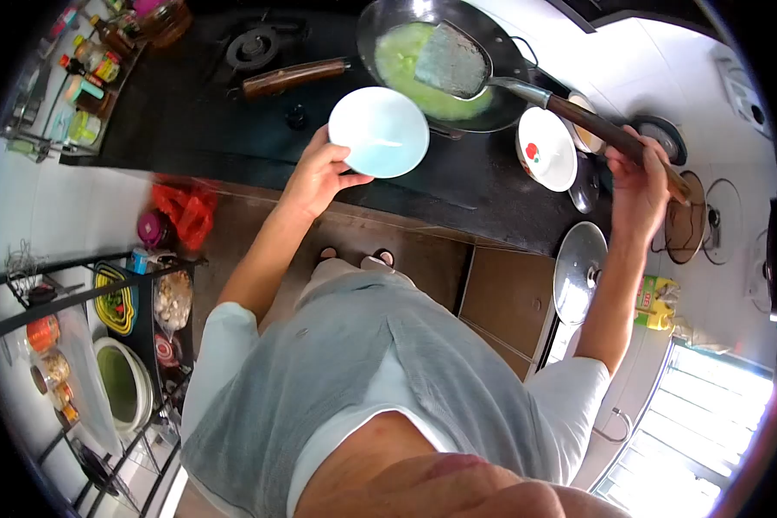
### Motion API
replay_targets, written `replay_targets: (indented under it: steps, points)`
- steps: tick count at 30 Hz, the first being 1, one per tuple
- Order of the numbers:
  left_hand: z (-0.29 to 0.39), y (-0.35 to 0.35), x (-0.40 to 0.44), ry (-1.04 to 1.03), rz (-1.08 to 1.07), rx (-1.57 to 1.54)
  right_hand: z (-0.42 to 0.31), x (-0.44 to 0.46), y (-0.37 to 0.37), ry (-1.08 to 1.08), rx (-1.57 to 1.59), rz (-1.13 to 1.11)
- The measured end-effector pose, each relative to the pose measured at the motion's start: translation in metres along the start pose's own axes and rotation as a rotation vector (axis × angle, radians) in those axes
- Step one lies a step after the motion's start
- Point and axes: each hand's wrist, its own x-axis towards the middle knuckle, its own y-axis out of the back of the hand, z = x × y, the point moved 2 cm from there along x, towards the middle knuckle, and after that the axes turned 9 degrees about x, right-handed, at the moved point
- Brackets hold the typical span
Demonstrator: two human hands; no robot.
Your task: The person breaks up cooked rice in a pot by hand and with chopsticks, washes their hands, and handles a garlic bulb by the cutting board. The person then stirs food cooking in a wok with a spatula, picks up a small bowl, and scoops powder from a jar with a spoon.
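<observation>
My left hand point(318, 175) grips the rim of a pale blue-white bowl point(378, 132), thumb near the inner edge. The bowl is held over the counter, just in front of the wok point(514, 104); I see no food in it. My right hand point(641, 186) is closed around the wooden handle of a spatula point(454, 62). Its broad metal blade is over the wok, above greenish liquid point(397, 60). Whether the blade touches the liquid, I cannot tell. The wok's wooden handle point(293, 78) points left.
A white bowl with a red pattern point(546, 148) stands right of the wok. A glass lid point(577, 272) is by my right forearm. Left of the wok is a gas burner point(255, 48). Seasoning bottles point(95, 60) line the far left. A black rack point(52, 302) stands lower left.
</observation>
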Motion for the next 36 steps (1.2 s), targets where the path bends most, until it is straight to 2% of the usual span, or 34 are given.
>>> replay_targets:
  steps: [3, 5, 7, 9, 13, 18, 19, 23, 27, 30, 31, 34, 36]
  points:
    - [0.006, -0.008, 0.003, -0.006, -0.03, -0.005, -0.02, -0.019, -0.027, 0.09, -0.16, -0.208]
    - [0.007, -0.01, 0.006, -0.008, -0.078, 0.025, -0.027, -0.029, -0.04, 0.24, -0.199, -0.489]
    - [0.013, -0.013, 0.005, -0.008, -0.102, 0.014, -0.037, -0.035, -0.049, 0.316, -0.279, -0.618]
    - [0.022, -0.018, 0.002, -0.049, -0.113, 0.018, -0.044, -0.034, -0.047, 0.331, -0.294, -0.624]
    - [0.04, -0.022, -0.005, -0.078, -0.154, 0.043, -0.054, -0.019, -0.01, 0.237, -0.089, -0.215]
    - [0.086, -0.038, -0.036, -0.173, -0.215, 0.078, -0.05, 0.013, 0.05, 0.081, 0.24, -0.064]
    - [0.097, -0.042, -0.043, -0.208, -0.252, 0.09, -0.044, 0.017, 0.055, 0.082, 0.249, -0.067]
    - [0.136, -0.053, -0.071, -0.283, -0.386, 0.072, -0.011, 0.028, 0.057, 0.165, 0.032, 0.16]
    - [0.165, -0.065, -0.094, -0.408, -0.389, 0.081, 0.018, 0.021, 0.038, 0.145, -0.268, 0.228]
    - [0.175, -0.079, -0.11, -0.496, -0.35, 0.087, 0.033, 0.023, 0.029, 0.231, -0.249, 0.203]
    - [0.178, -0.083, -0.113, -0.52, -0.337, 0.093, 0.029, 0.014, 0.013, 0.136, -0.321, 0.279]
    - [0.178, -0.091, -0.122, -0.641, -0.312, 0.127, 0.035, 0.019, 0.016, 0.179, -0.307, 0.175]
    - [0.175, -0.083, -0.129, -0.799, -0.363, 0.183, 0.039, 0.025, 0.022, 0.185, -0.327, 0.125]
